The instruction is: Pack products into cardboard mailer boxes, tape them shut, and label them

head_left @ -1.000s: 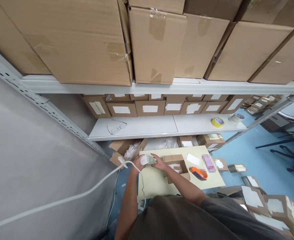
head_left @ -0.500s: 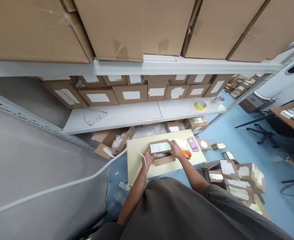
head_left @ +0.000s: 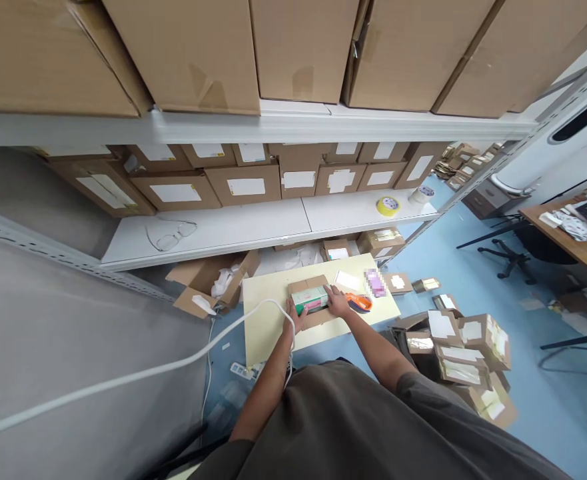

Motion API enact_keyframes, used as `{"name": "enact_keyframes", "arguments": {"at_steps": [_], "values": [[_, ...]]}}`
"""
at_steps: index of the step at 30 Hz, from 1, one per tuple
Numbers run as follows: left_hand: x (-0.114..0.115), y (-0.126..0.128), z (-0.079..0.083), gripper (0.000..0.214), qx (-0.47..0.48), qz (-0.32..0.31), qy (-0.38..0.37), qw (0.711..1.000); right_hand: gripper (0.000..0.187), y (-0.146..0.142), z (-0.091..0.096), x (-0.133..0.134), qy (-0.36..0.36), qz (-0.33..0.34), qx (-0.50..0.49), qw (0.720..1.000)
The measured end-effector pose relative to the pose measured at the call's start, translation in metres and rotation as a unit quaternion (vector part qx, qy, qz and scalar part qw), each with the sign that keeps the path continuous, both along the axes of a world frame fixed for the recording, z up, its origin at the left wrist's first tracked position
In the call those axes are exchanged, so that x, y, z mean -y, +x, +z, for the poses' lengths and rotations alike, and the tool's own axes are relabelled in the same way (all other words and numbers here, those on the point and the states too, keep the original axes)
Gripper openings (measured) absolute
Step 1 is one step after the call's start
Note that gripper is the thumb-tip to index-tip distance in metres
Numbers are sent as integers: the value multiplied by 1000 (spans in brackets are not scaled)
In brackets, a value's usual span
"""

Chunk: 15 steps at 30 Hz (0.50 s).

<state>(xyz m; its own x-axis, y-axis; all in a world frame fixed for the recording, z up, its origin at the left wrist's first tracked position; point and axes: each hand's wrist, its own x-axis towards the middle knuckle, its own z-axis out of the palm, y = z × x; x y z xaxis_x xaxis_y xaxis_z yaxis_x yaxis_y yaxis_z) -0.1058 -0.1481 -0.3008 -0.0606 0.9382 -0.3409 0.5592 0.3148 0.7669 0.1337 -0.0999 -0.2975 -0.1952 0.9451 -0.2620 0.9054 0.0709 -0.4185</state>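
A pale green box (head_left: pixel 310 296) with pink and darker green marks lies in the open cardboard carton (head_left: pixel 319 318) on the cream-coloured table (head_left: pixel 268 333). My left hand (head_left: pixel 296 316) grips its left end, thumb on the near side. At the opposite end, my right hand (head_left: pixel 338 301) has its fingers closed over the right edge. How far the green box sits inside the carton cannot be made out. An orange-and-blue tape dispenser (head_left: pixel 359 303) rests just right of my right hand. Behind it are a white paper (head_left: pixel 348 281) and a blurred purple item (head_left: pixel 375 283).
A white cable (head_left: pixel 188 360) runs from the left to beside my left forearm. Above the table, a shelf (head_left: pixel 253 228) carries eyeglasses (head_left: pixel 173 236), yellow tape (head_left: pixel 388 206) and labelled cartons. An open carton (head_left: pixel 213 283) stands left; cardboard boxes (head_left: pixel 466 367) are piled on the floor at right.
The green box has tipped and lowered into the carton, so its pink-and-green near side now shows. Both hands have stayed at its ends. The view has shifted slightly.
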Motion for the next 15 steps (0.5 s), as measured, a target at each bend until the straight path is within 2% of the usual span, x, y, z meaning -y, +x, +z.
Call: {"name": "enact_keyframes", "arguments": {"at_steps": [3, 6, 10, 12, 15], "values": [[2, 0, -2, 71, -30, 25, -30, 999, 80, -7, 1, 0, 7, -28, 6, 1000], [6, -2, -2, 70, -76, 43, 20, 996, 73, -11, 1, 6, 47, -71, -13, 996], [11, -4, 3, 62, -125, 2, 106, 986, 56, -9, -6, 21, 117, -98, -61, 986], [11, -5, 6, 56, -140, -17, 107, 984, 54, -6, -10, 28, 131, -112, -88, 981], [10, -6, 7, 51, -136, -16, 103, 985, 52, 3, -12, 31, 131, -177, -106, 970]]}}
